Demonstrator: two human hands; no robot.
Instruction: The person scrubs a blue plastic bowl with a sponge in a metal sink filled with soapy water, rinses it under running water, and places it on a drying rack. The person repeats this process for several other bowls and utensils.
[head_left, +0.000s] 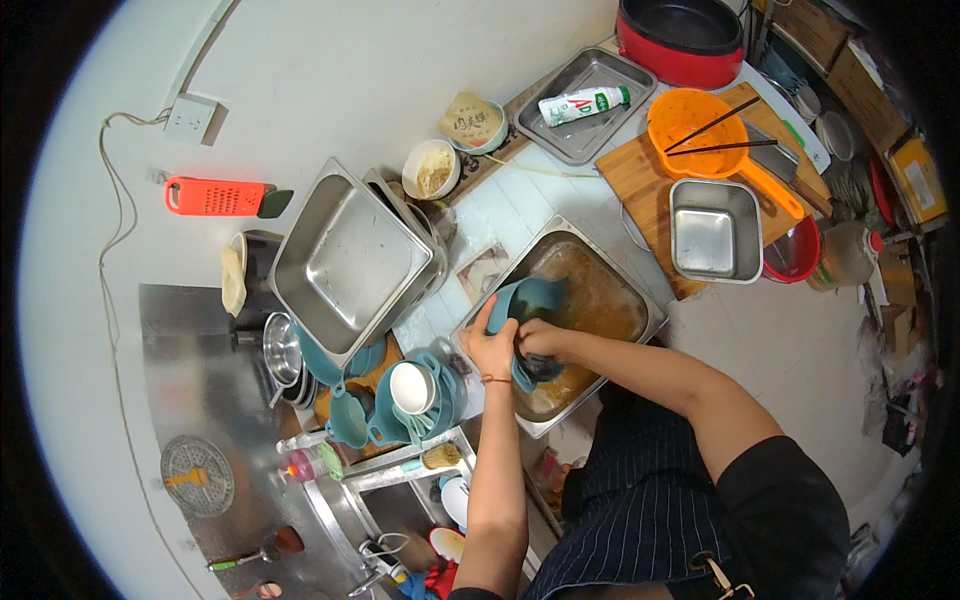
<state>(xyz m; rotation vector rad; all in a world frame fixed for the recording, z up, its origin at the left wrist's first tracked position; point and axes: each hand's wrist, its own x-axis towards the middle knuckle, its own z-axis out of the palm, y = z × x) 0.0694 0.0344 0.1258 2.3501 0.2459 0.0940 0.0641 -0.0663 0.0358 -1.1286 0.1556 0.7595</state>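
A deep rectangular steel pan (651, 324) holds cloudy brown water (592, 292). Over its left part, a teal plastic bowl (514, 294) with a pouring lip is tilted, dipping into the water. My left hand (489, 337) grips the bowl's near-left rim, thumb on the inner side. Inside the bowl is my right hand (544, 339), fingers curled downward. A dark mass (540, 367) lies just below it; whether this is a scrubber or food, and whether the fingers hold it, is unclear.
To the left, an empty-looking steel pan (367, 262) rests on others. Teal bowls (442, 401) crowd near the sink (397, 510). On the right, a wooden cutting board (630, 180) carries an orange colander (690, 124) with chopsticks, a cleaver (772, 157) and a square steel container (716, 232).
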